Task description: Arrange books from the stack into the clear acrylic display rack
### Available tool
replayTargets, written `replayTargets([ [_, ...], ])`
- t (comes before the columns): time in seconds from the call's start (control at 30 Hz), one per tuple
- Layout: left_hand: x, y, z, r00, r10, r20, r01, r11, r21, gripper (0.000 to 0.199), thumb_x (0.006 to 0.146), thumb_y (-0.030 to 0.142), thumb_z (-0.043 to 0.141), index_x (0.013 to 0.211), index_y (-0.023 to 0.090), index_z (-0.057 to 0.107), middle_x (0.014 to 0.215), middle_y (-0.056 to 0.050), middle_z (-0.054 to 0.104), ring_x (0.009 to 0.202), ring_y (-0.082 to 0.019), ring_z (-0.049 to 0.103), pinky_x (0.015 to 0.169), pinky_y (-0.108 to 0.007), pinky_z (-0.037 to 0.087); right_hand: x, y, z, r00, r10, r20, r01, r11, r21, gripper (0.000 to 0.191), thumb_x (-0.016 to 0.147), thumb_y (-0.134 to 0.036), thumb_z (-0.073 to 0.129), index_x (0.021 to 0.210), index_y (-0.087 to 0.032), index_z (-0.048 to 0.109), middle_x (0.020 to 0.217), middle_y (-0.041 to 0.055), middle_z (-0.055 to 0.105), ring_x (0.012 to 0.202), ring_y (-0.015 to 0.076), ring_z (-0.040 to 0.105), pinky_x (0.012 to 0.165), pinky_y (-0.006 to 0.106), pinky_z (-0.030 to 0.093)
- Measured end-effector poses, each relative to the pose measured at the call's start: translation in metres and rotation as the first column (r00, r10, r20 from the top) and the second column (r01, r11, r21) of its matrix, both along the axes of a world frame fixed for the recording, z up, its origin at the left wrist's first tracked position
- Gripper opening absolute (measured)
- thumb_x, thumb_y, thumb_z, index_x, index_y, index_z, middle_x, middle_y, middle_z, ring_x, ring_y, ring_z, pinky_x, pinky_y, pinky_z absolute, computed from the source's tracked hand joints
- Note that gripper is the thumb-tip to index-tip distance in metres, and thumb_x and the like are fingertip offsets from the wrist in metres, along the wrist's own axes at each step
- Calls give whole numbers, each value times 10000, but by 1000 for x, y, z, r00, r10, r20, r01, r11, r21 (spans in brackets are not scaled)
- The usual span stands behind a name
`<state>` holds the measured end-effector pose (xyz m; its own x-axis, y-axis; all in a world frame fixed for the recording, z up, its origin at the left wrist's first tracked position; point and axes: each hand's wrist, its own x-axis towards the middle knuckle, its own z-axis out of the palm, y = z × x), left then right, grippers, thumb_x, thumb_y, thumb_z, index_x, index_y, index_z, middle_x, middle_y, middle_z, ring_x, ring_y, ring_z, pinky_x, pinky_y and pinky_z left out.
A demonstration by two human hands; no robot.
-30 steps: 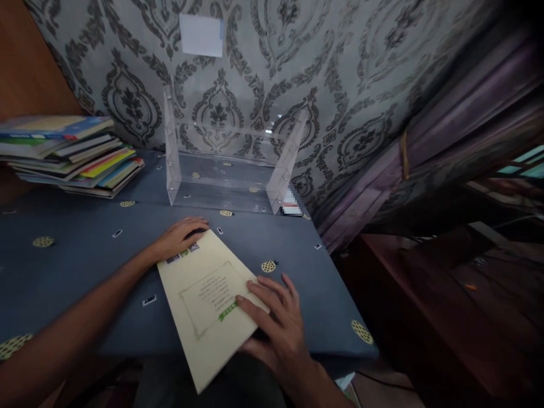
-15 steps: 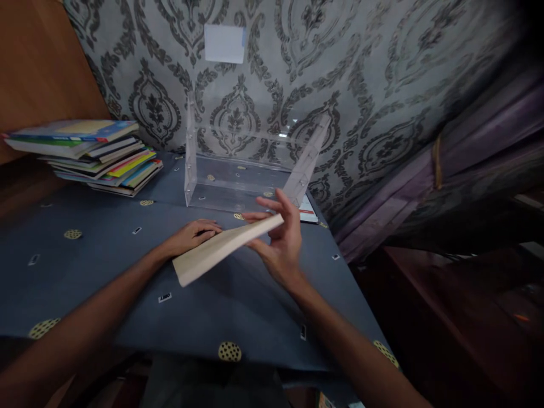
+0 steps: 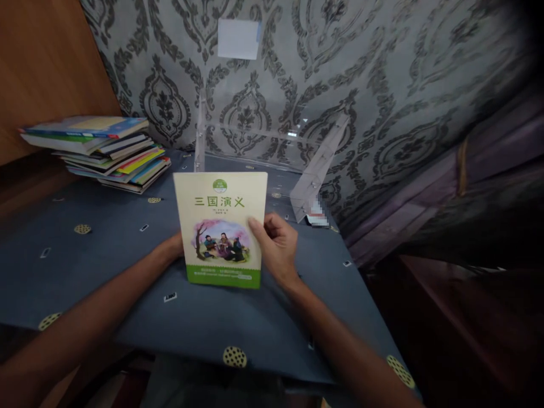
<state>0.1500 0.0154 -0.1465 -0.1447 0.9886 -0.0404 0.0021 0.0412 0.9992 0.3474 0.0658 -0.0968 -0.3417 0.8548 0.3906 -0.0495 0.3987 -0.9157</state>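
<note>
Head view: book up, front cover facing the wearer

Book point(image 3: 221, 232) held roughly upright at the near middle of the table point(image 3: 204, 323), green band lowest, lettering right way up. Whether its lower edge touches the tabletop: cannot tell. Right hand point(image 3: 278, 246) has it by the right edge, thumb on the cover, other fingers curled in behind; a closed pinch. Left forearm point(image 3: 127, 277) comes in from near left and passes behind the book; left hand hidden there, so finger spread and any hold cannot be told.

Far side: clear rack point(image 3: 314, 181) beyond the book, partly screened by it. Far left: stack of books point(image 3: 102, 153), well apart from the held one.

Step in hand, my reading: holding the cover up to view. A next move would call for a firm right pinch, since the only grip showing is at one edge; the left could steady the other side.
</note>
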Motion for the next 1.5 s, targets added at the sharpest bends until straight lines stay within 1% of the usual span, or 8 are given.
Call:
replayTargets([
  [0.17, 0, 2, 1, 946, 21, 324, 2, 998, -70, 488, 885, 565, 522, 1131, 176, 685, 1125, -109, 771, 1070, -340, 706, 970, -523, 557, 5, 14, -19, 1000, 20, 16, -14, 952, -306, 516, 723, -660, 712, 618, -204, 494, 572, -38, 516, 508, 90, 396, 454, 218, 317],
  [0.53, -5, 7, -11, 990, 85, 114, -79, 996, -52, 429, 788, 436, 697, 1108, 161, 620, 818, -29, 719, 700, -157, 688, 631, -264, 548, 41, 17, -50, 982, 22, 188, 68, 886, -458, 570, 632, -725, 727, 582, -225, 458, 489, -53, 497, 411, 87, 356, 388, 222, 250],
  [0.67, -3, 4, -13, 958, 124, -258, -114, 992, 56, 392, 833, 338, 596, 1188, 172, 578, 874, -25, 685, 800, -179, 668, 766, -333, 558, 52, 25, -49, 920, -46, 388, 125, 976, -180, 539, 742, -693, 641, 548, -218, 477, 509, -22, 518, 468, 114, 418, 456, 246, 278],
  [0.8, 0, -3, -14, 642, 226, -732, -78, 970, 231, 274, 868, 261, 526, 1113, 187, 625, 1101, -96, 654, 1048, -258, 610, 980, -461, 500, 59, 31, -47, 740, -290, 606, 200, 956, 213, 466, 894, -554, 523, 581, -210, 566, 526, 8, 557, 502, 150, 493, 514, 281, 281],
  [0.9, 1, -4, -16, 476, 226, -850, 1, 966, 258, 296, 911, 239, 472, 1162, 194, 623, 1288, -121, 621, 1214, -285, 553, 1081, -504, 438, 57, 30, -43, 739, -306, 600, 98, 930, 354, 418, 967, -461, 454, 682, -210, 629, 619, 38, 647, 574, 183, 589, 570, 299, 386],
  [1.03, -2, -2, -22, 470, 163, -867, 100, 966, 236, 388, 939, 215, 418, 1291, 191, 578, 1398, -112, 602, 1393, -276, 461, 1176, -524, 359, 34, 23, -35, 789, -69, 610, -303, 821, 484, 322, 1014, -344, 418, 1070, -194, 697, 1059, 102, 757, 1024, 243, 690, 907, 382, 527],
  [1.23, -7, 0, -31, 498, 161, -852, 117, 961, 250, 502, 917, 185, 427, 1413, 171, 499, 1397, -130, 609, 1398, -285, 463, 1170, -534, 378, -16, 16, -41, 599, 66, 798, -638, 641, 426, 467, 1028, -309, 425, 1467, -160, 480, 1507, 133, 535, 1433, 234, 457, 1203, 481, 370],
  [1.5, -3, -2, -23, 486, 114, -867, 104, 977, 187, 453, 962, 239, 414, 1393, 132, 506, 1431, -157, 585, 1392, -303, 469, 1170, -528, 367, 19, 54, -63, 636, 71, 769, -525, 770, 363, 493, 1053, -367, 352, 1487, -164, 471, 1544, 150, 489, 1482, 253, 391, 1217, 544, 334],
])
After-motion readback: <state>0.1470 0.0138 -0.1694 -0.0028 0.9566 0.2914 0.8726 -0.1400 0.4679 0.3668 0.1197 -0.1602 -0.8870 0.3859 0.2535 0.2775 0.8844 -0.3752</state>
